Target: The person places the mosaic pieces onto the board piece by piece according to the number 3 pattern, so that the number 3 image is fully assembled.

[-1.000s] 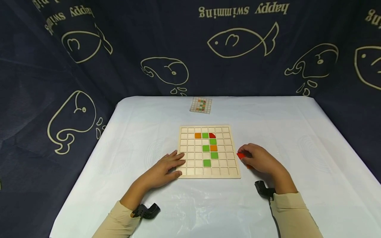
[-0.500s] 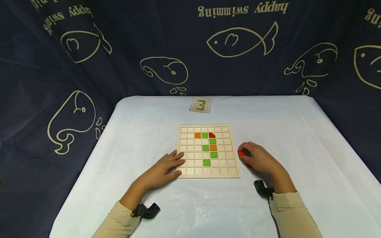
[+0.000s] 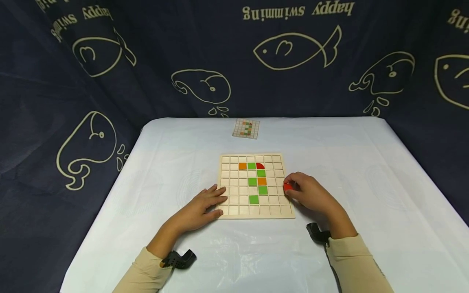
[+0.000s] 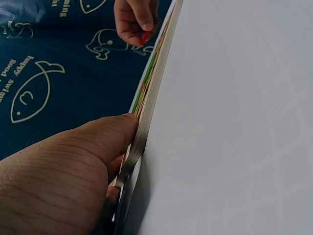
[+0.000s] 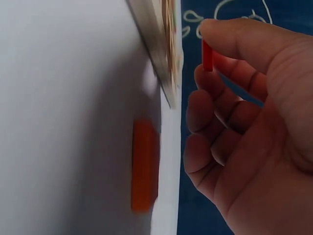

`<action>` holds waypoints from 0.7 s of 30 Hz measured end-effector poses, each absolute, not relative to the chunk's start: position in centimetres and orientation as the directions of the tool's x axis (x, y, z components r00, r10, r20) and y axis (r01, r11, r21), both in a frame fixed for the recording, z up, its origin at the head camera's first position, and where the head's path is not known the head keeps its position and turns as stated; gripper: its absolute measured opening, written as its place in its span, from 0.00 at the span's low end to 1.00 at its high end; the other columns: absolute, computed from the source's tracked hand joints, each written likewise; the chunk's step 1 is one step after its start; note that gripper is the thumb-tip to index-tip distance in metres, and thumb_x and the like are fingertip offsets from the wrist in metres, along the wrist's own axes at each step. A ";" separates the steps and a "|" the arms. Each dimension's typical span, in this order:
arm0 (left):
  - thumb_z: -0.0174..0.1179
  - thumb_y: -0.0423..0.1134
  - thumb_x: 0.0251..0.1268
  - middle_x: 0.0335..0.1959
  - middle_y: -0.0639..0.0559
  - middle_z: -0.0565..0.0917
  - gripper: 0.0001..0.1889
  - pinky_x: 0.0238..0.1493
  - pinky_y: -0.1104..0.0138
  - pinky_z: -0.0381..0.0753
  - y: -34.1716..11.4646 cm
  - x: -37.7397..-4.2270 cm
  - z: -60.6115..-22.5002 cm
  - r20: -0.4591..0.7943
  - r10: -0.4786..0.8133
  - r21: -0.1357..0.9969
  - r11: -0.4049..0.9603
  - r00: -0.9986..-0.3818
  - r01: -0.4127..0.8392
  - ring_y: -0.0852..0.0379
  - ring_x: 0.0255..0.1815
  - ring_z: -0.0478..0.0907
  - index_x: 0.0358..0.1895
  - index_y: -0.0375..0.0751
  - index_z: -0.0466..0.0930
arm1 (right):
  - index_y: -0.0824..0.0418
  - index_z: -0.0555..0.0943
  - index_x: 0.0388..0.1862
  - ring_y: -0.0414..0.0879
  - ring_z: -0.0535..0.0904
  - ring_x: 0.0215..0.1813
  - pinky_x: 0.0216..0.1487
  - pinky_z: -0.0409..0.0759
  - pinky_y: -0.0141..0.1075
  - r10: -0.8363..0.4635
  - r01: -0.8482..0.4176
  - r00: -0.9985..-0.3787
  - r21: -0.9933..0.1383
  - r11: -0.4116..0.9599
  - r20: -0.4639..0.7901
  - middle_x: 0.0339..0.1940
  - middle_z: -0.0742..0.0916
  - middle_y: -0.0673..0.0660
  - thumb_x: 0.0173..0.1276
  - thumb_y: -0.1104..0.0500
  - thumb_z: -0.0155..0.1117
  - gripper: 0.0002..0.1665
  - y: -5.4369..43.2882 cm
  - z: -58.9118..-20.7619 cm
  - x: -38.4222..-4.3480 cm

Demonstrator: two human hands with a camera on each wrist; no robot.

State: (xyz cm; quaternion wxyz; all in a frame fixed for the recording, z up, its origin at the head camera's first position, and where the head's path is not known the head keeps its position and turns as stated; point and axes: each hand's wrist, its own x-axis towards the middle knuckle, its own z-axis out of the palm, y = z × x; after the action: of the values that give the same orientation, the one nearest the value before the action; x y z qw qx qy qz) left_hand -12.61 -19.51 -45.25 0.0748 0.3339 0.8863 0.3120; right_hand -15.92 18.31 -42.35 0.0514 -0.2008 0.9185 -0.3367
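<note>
A wooden grid board (image 3: 238, 209) lies on the table, with green, orange and red tiles set in its squares, among them a red quarter-circle tile (image 3: 259, 166). My left hand (image 3: 199, 209) rests with spread fingers on the board's left edge; the left wrist view shows the thumb (image 4: 115, 132) at the board's side. Between thumb and fingertips, my right hand (image 3: 309, 193) pinches a small red tile (image 3: 288, 187) over the board's right edge. In the right wrist view this tile (image 5: 207, 55) stands edge-on, clear of the board.
An orange block (image 5: 143, 166) lies on the table just right of the board, hidden under my right hand in the head view. Near the far edge lies a small pattern card (image 3: 246, 128). A dark curtain (image 3: 205, 40) with fish drawings hangs behind the white table (image 3: 176, 158).
My right hand has lifted the red tile and moved left with it, from beside the board to over its right edge. The left hand stays put.
</note>
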 end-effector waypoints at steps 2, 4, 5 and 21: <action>0.60 0.45 0.72 0.76 0.48 0.63 0.26 0.75 0.43 0.46 -19.5 -12.6 -45.3 0.076 0.639 0.601 0.583 -0.765 0.547 0.45 0.79 0.49 0.69 0.38 0.73 | 0.60 0.81 0.45 0.47 0.72 0.38 0.40 0.72 0.41 -0.410 -0.339 -0.911 -0.639 0.691 0.041 0.36 0.80 0.50 0.66 0.64 0.68 0.10 17.8 -42.3 -15.8; 0.59 0.46 0.73 0.76 0.49 0.63 0.26 0.75 0.43 0.46 -19.5 -12.6 -45.3 0.075 0.640 0.601 0.583 -0.765 0.547 0.45 0.79 0.49 0.69 0.38 0.73 | 0.60 0.81 0.45 0.47 0.72 0.38 0.39 0.73 0.41 -0.419 -0.342 -0.907 -0.644 0.684 0.037 0.36 0.80 0.50 0.66 0.64 0.69 0.10 17.3 -42.3 -15.7; 0.59 0.46 0.73 0.76 0.49 0.63 0.26 0.75 0.43 0.46 -19.5 -12.6 -45.3 0.074 0.640 0.601 0.583 -0.765 0.546 0.45 0.79 0.49 0.69 0.38 0.73 | 0.60 0.81 0.45 0.47 0.72 0.38 0.40 0.73 0.41 -0.424 -0.346 -0.905 -0.645 0.681 0.037 0.37 0.80 0.51 0.65 0.64 0.69 0.10 17.1 -42.3 -15.7; 0.59 0.46 0.73 0.76 0.48 0.63 0.27 0.75 0.43 0.46 -19.5 -12.6 -45.1 0.069 0.642 0.607 0.580 -0.763 0.543 0.45 0.79 0.48 0.70 0.38 0.72 | 0.58 0.80 0.39 0.46 0.73 0.38 0.42 0.72 0.41 -0.480 -0.394 -0.877 -0.608 0.689 0.024 0.35 0.80 0.50 0.64 0.63 0.69 0.07 15.9 -42.7 -15.8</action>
State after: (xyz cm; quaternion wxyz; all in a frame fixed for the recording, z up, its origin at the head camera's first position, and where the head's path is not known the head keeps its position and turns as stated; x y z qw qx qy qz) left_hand -12.62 -19.52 -45.13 0.0795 0.3347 0.8853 0.3128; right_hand -15.75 15.89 -42.75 0.0685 -0.2386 0.9164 -0.3139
